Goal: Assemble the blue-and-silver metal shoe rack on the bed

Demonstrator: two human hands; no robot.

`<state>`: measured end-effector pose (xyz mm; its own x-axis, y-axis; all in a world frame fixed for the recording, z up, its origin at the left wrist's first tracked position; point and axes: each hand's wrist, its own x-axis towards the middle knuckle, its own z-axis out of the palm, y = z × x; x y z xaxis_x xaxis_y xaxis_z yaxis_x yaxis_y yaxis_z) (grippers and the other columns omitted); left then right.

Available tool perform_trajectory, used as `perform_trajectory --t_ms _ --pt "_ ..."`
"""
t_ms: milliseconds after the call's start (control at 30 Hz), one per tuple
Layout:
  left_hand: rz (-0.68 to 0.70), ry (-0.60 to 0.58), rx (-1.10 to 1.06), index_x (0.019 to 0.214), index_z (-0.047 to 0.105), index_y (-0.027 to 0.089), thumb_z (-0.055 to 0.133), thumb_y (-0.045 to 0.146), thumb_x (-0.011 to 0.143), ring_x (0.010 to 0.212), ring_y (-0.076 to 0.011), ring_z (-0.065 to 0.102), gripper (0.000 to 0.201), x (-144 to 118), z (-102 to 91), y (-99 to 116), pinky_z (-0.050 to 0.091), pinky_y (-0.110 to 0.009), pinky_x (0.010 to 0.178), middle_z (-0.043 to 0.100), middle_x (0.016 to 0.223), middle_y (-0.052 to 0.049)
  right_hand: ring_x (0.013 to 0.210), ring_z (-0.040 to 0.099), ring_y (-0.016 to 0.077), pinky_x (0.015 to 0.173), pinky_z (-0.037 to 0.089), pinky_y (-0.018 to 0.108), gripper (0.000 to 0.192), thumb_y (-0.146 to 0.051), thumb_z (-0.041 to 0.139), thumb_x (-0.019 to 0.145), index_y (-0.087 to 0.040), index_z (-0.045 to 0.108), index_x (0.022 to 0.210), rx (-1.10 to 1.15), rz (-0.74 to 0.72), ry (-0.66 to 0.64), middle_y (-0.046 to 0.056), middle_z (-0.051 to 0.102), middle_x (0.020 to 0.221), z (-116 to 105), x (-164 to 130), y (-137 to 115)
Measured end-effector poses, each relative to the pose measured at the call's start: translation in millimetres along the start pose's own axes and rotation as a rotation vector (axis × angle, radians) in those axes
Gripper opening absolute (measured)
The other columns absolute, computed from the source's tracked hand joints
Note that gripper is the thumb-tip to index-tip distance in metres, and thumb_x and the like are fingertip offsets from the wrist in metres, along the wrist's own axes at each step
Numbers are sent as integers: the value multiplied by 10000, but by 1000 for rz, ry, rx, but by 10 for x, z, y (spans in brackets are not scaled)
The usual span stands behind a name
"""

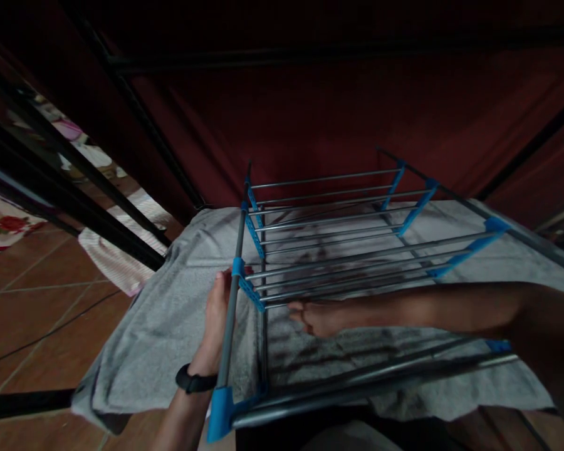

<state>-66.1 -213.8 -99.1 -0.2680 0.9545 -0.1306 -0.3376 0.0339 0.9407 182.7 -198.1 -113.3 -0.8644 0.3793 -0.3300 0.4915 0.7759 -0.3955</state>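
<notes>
A shoe rack of grey metal tubes with blue plastic joints lies in front of me on a grey cloth. My left hand, with a black band at the wrist, is closed around the side tube by a blue joint. Its fingertips show just past the tube. Inside the frame, my right hand has its fingers curled at the front rod of the nearest shelf, close to that joint. The undersides of its fingers are hidden.
A dark red panel with black bars stands behind the rack. To the left are black metal bars, a tiled floor with a thin cable, and a striped cloth. A rose-patterned cloth lies at the far left.
</notes>
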Motion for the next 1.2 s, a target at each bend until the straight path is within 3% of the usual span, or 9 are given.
perform_trajectory --t_ms 67,133,200,267,433,600,1200 --pt "56 -87 2 1141 751 139 609 749 878 1052 -299 714 679 -42 149 165 589 -327 812 780 1022 -123 1128 713 165 985 567 249 358 -100 471 1000 -156 715 1255 23 -159 41 80 740 1266 -283 -162 -209" --pt "17 -152 38 1147 748 110 603 773 867 961 -298 722 734 -57 250 288 576 -327 747 780 976 -134 1113 686 177 971 560 294 372 -133 398 1048 -185 672 1293 -101 -224 275 73 726 1230 -578 -281 -363" --pt "3 -155 90 1144 746 104 663 738 849 885 -276 723 705 -42 295 352 566 -320 730 778 937 -121 1184 633 220 1027 521 367 347 -184 421 1060 -190 624 1341 -268 -177 514 110 677 1279 -808 -321 -416" --pt "14 -142 135 1144 741 111 731 685 823 831 -255 723 658 -10 304 365 572 -330 759 772 906 -100 1210 607 253 1052 492 418 319 -251 474 1064 -180 602 1347 -357 -83 615 141 651 1283 -923 -275 -371" --pt "17 -129 169 1078 743 112 754 590 821 738 -227 703 543 30 313 352 565 -327 716 750 840 -80 1026 675 220 885 530 351 255 -197 387 1089 -169 609 1211 -361 55 489 122 684 1154 -843 -42 -138" --pt "33 -117 222 1003 743 116 775 601 783 694 -195 675 534 36 328 362 539 -291 668 723 808 -55 975 700 230 789 536 335 238 -266 384 1101 -181 593 1178 -300 85 500 117 703 1147 -832 -22 -119" --pt "7 -120 173 977 752 137 817 623 746 696 -166 673 542 18 335 360 535 -283 697 705 873 -36 986 722 233 791 502 317 273 -323 378 1108 -199 608 1187 -228 95 454 91 727 1196 -992 -76 -142"
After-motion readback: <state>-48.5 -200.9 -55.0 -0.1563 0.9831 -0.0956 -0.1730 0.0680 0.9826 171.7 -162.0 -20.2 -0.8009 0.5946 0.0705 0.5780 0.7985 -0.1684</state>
